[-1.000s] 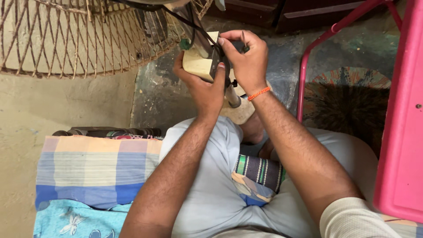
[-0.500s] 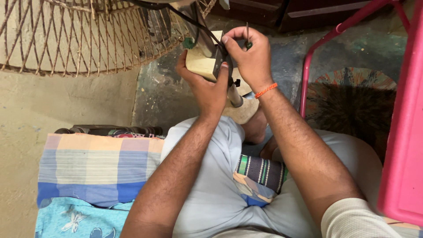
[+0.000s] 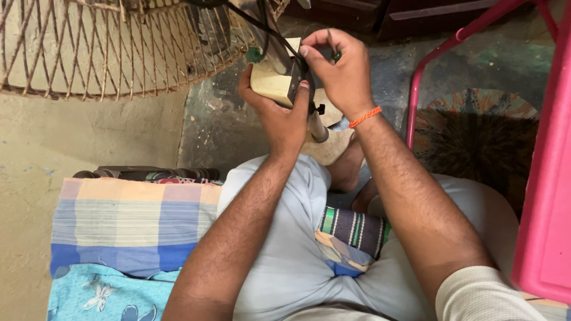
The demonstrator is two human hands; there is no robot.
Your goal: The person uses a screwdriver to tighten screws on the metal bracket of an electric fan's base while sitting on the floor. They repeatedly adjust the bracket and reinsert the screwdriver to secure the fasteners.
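Note:
My left hand (image 3: 279, 116) grips a cream-coloured boxy fan part (image 3: 270, 83) from below, held up over my lap. My right hand (image 3: 339, 71), with an orange thread band (image 3: 364, 117) on the wrist, pinches something small at the top of that part, next to a black wire (image 3: 262, 24) and a small green piece (image 3: 254, 55). A short shaft with a black knob (image 3: 318, 122) sticks out below the part. What the right fingertips pinch is too small to tell.
A rusty wire fan guard (image 3: 107, 53) lies on the floor at upper left. A pink plastic chair (image 3: 544, 178) stands at right, with a woven hand fan (image 3: 476, 128) under it. A checked cloth (image 3: 131, 220) lies by my left thigh.
Both hands have stayed on the cream part. My right fingers have shifted slightly along its top.

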